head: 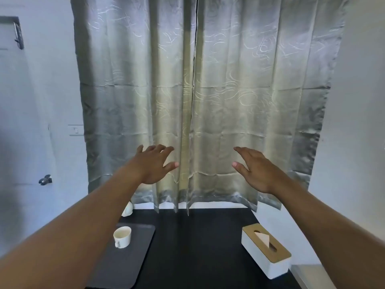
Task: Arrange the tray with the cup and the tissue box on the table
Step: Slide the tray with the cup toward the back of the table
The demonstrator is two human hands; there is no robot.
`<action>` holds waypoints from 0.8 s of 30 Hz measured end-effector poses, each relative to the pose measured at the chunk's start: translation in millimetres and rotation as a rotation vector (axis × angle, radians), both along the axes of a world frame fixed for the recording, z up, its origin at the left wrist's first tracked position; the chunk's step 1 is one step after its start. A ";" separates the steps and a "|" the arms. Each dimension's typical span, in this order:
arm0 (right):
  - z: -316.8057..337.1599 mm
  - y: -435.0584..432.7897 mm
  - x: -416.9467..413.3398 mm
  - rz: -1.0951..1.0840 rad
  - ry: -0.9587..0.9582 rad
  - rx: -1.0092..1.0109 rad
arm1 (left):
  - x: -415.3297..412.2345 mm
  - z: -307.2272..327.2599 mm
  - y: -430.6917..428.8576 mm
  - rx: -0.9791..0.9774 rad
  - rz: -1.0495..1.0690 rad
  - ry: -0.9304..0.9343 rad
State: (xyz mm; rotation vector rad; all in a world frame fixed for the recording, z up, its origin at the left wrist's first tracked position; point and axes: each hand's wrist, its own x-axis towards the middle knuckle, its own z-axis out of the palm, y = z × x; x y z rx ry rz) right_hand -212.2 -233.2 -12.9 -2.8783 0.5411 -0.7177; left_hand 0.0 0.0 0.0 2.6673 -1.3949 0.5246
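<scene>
A dark grey tray (133, 259) lies on the left side of the black table (193, 247). A white cup (122, 236) stands upright near the tray's far edge. On the table's right side sits a white tissue box (265, 250) with a wooden lid and a tissue poking out. My left hand (153, 163) and my right hand (255, 168) are both raised high in front of the curtain, fingers spread, holding nothing, well above the table and its objects. My left forearm hides part of the tray's left side.
A grey-gold curtain (195, 101) hangs behind the table's far edge. A small white object (127, 209) sits at the table's back left, half hidden by my arm. White walls stand on both sides, with a switch plate (76, 130) on the left.
</scene>
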 end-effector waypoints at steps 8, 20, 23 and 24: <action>-10.1 -8.3 18.3 -0.009 -0.019 0.088 | 23.0 -14.4 -0.7 0.010 0.027 0.028; -31.6 -14.0 92.9 0.013 -0.091 0.273 | 94.6 -22.8 14.8 0.027 0.076 0.029; -32.2 -4.3 122.7 0.045 -0.081 0.287 | 117.1 -23.7 21.9 0.020 0.089 0.035; -32.2 -0.9 131.3 0.052 -0.077 0.285 | 123.3 -24.4 24.4 0.023 0.094 0.037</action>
